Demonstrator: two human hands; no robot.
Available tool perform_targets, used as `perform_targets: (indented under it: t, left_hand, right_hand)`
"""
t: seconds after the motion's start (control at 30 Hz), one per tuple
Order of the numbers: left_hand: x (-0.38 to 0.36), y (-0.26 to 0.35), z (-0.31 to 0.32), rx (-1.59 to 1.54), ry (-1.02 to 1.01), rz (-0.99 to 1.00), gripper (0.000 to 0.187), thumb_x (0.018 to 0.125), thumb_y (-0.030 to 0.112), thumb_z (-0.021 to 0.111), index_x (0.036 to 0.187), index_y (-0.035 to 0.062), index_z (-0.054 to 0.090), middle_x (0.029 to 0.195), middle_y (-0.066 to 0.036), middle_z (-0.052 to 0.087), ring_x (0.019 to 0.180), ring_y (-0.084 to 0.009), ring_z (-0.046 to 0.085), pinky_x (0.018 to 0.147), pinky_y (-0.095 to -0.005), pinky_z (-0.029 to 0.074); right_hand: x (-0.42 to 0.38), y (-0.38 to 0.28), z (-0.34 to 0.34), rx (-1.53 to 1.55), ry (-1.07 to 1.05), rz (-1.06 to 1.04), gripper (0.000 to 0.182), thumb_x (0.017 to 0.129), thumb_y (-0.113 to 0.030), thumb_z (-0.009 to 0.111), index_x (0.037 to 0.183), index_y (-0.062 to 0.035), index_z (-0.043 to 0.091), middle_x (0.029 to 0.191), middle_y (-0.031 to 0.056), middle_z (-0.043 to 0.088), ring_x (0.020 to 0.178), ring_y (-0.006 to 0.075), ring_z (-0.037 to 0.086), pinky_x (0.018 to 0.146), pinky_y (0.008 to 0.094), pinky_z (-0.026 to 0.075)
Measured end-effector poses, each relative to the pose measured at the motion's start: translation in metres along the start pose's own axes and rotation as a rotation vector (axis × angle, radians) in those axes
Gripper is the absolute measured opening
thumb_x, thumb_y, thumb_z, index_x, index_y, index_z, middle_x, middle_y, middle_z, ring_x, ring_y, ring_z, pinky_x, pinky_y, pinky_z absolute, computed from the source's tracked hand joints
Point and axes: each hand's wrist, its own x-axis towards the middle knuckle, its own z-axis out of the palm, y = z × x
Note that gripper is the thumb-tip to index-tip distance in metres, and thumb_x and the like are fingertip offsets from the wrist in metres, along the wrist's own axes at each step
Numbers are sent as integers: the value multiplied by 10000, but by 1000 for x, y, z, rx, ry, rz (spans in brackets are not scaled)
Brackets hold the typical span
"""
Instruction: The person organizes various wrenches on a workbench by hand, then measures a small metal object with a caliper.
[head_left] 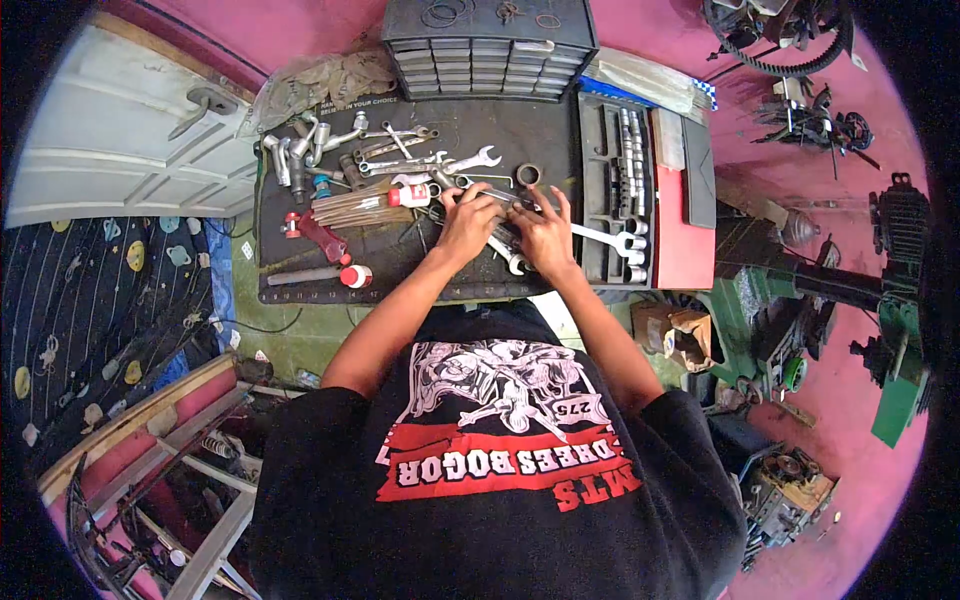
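Observation:
My left hand [468, 222] is over the pile of wrenches, its fingers bent around a thin metal piece whose shape is mostly covered. Beside it, my right hand [543, 236] rests low among the tools, its fingers partly spread; what lies under them is hidden. Just above my right hand sits a metal ring [528, 175]. Several wrenches [478, 160] lie beyond my left hand. A large wrench [610, 238] reaches from beside my right hand onto the socket tray. To the left is a red and white bottle [408, 195] on a bundle of thin sticks [350, 207].
A grey drawer cabinet [490, 70] stands at the back of the dark mat [390, 282]. On the right are a socket tray [597, 150] and a red panel [685, 240]. Metal handles and sockets [297, 160] lie at the left, with a second small bottle [355, 276] nearer me.

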Motion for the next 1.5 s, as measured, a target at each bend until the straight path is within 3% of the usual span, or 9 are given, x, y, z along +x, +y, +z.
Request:
perform_targets:
  t: [0.33, 0.57, 0.63, 0.73, 0.87, 1.07, 1.3, 1.4, 1.5]
  left_hand:
    - [1, 0, -2, 4, 40, 77, 106, 801, 101, 736, 902, 127, 751, 1000, 29, 710, 1243, -205, 568, 1003, -552, 300]
    - [5, -1, -6, 17, -17, 69, 137, 766, 62, 737, 890, 120, 747, 944, 19, 713, 1216, -224, 585, 1009, -559, 296]
    - [5, 1, -6, 17, -11, 66, 133, 766, 68, 739, 888, 120, 746, 934, 19, 711, 1214, -227, 586, 1008, -560, 296]
    - [5, 1, -7, 16, -18, 58, 125, 764, 76, 744, 882, 118, 746, 925, 18, 710, 1215, -231, 583, 1008, -563, 294]
    - [5, 1, -6, -10, 13, 28, 108, 751, 80, 758, 852, 118, 745, 931, 16, 714, 1220, -229, 578, 1002, -569, 288]
    - [6, 1, -5, -10, -19, -10, 93, 745, 85, 765, 829, 124, 751, 924, 20, 722, 1222, -222, 578, 999, -552, 278]
    - [6, 0, -5, -26, -25, -17, 95, 743, 83, 779, 826, 116, 748, 920, 16, 719, 1233, -222, 575, 1006, -537, 264]
    - [7, 1, -7, -30, -34, -18, 108, 739, 85, 784, 836, 116, 750, 937, 15, 718, 1236, -222, 572, 1000, -540, 269]
    - [6, 2, -9, -15, -58, -3, 113, 753, 85, 776, 861, 111, 756, 997, 17, 715, 1253, -223, 561, 997, -546, 285]
  right_hand:
    - [6, 1, 1, -19, 22, 21, 393, 724, -60, 677, 1097, -145, 766, 1172, 32, 752, 1341, 278, 544, 1213, 553, 233]
    - [-3, 8, -15, -4, -143, 41, 403, 716, -64, 688, 1097, -166, 774, 1167, 29, 754, 1254, 264, 589, 1201, 557, 255]
    - [5, 9, -10, -39, 62, 19, 362, 751, -61, 669, 1082, -156, 779, 1116, 0, 766, 1227, 256, 605, 1178, 544, 292]
    - [4, -2, 1, -18, -1, 13, 389, 736, -52, 675, 1100, -154, 771, 1165, 26, 754, 1251, 260, 587, 1193, 538, 292]
    - [-5, -2, -9, -25, -45, -30, 361, 729, -65, 689, 1067, -152, 783, 1184, -5, 748, 1309, 270, 556, 1214, 532, 268]
    - [9, 7, -3, -92, 33, -16, 356, 740, -90, 697, 1077, -165, 782, 1201, -8, 743, 1346, 275, 533, 1236, 535, 229]
    - [-1, 7, -10, -2, -66, -83, 361, 750, -87, 684, 1087, -176, 779, 1163, -3, 755, 1332, 268, 548, 1237, 533, 228]
    - [9, 12, -8, -33, 57, 7, 356, 748, -83, 678, 1074, -180, 783, 1159, -4, 756, 1328, 265, 550, 1232, 525, 241]
    - [6, 4, 2, -28, 1, -28, 357, 729, -79, 667, 1064, -139, 780, 1135, 13, 762, 1331, 268, 551, 1232, 532, 237]
